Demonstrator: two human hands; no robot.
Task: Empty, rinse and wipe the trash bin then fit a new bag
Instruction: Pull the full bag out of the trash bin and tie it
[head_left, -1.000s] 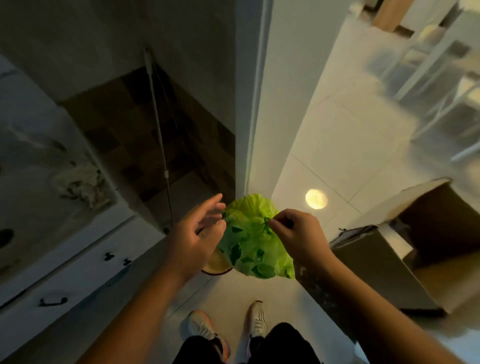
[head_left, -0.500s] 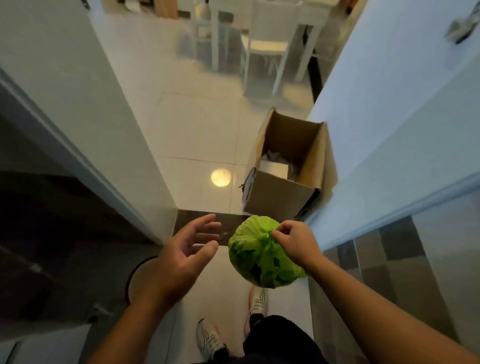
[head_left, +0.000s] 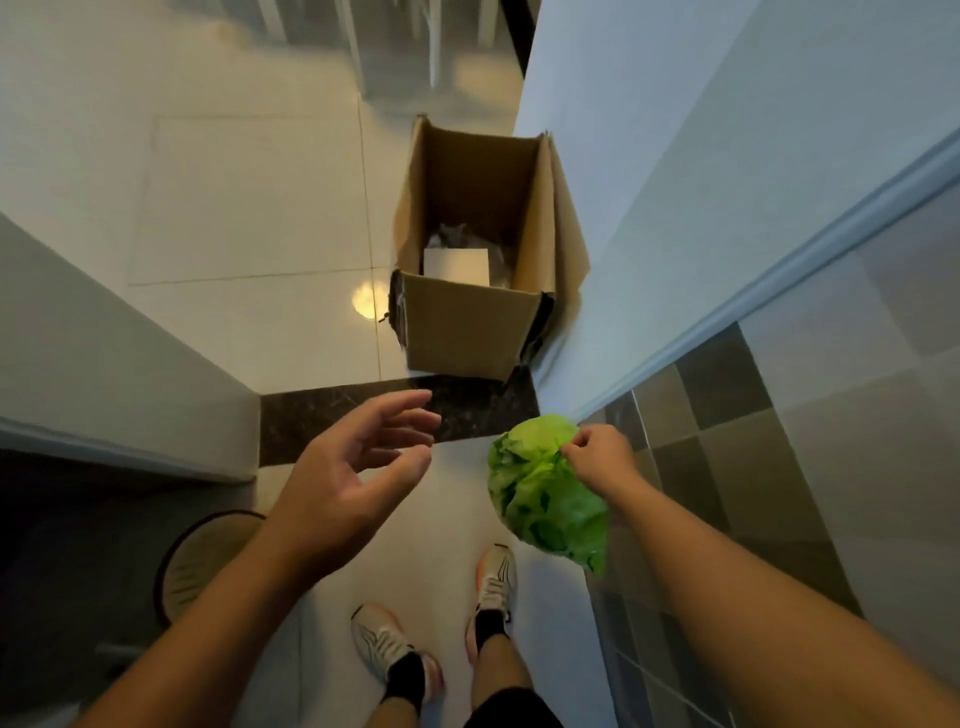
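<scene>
Glossy pale floor tiles, white walls

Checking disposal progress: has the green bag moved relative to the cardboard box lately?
Yes. The green bag, pinched by the right hand, has shifted rightward, toward the cardboard box's right corner.

Open floor lies ahead left; the cardboard box against the right wall narrows the doorway.

Both forearms are bare, no sleeves showing. At the bottom centre of the frame, the person wears pale grey-white trainers with dark curved stripes and orange-pink trim, black ankle socks and dark shorts.
</scene>
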